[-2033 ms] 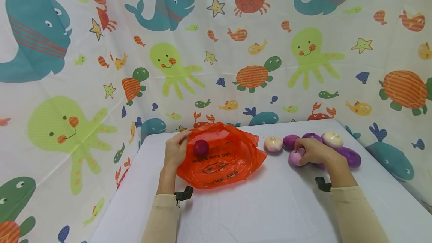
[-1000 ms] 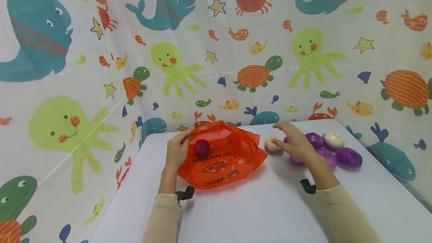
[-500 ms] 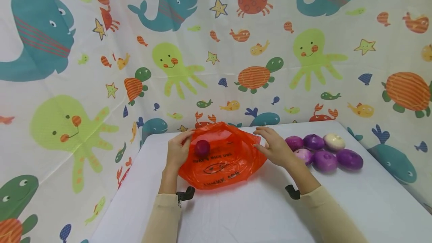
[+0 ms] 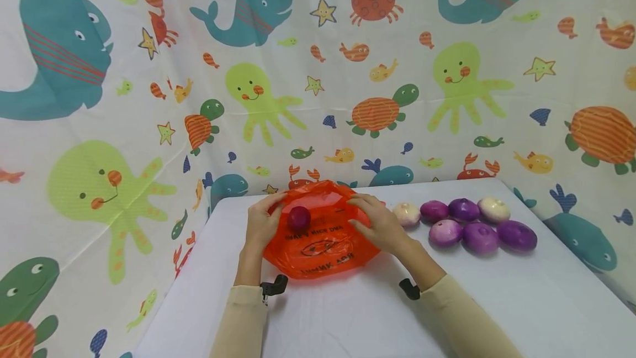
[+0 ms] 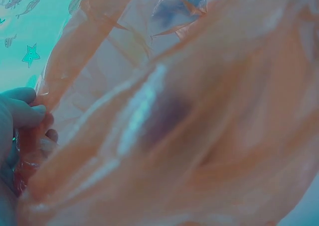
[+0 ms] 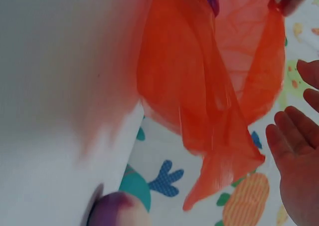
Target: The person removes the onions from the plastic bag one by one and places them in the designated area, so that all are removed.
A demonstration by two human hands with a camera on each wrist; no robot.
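Observation:
A translucent orange-red plastic bag (image 4: pixel 323 263) with dark print sits on the table, its mouth held up. My left hand (image 4: pixel 261 224) pinches the bag's left rim between fingers and thumb; the left wrist view shows curled fingers (image 5: pixel 25 113) on the film. Inside the bag a round dark magenta onion (image 4: pixel 298 219) shows. My right hand (image 4: pixel 380 224) hovers at the bag's right side, fingers spread and nothing in it. In the right wrist view its relaxed fingers are apart from the bag (image 6: pixel 184 81).
Several purple onions (image 4: pixel 480 238) and a white onion (image 4: pixel 494 210) lie in a cluster on the right of the white table (image 4: pixel 348 319). A pale onion (image 4: pixel 406 215) sits between them and the bag. A sea-animal curtain (image 4: pixel 318 142) hangs behind.
My right hand has left the light purple onion it was on and moved left to the bag with nothing in it. My left hand has stayed on the bag's rim.

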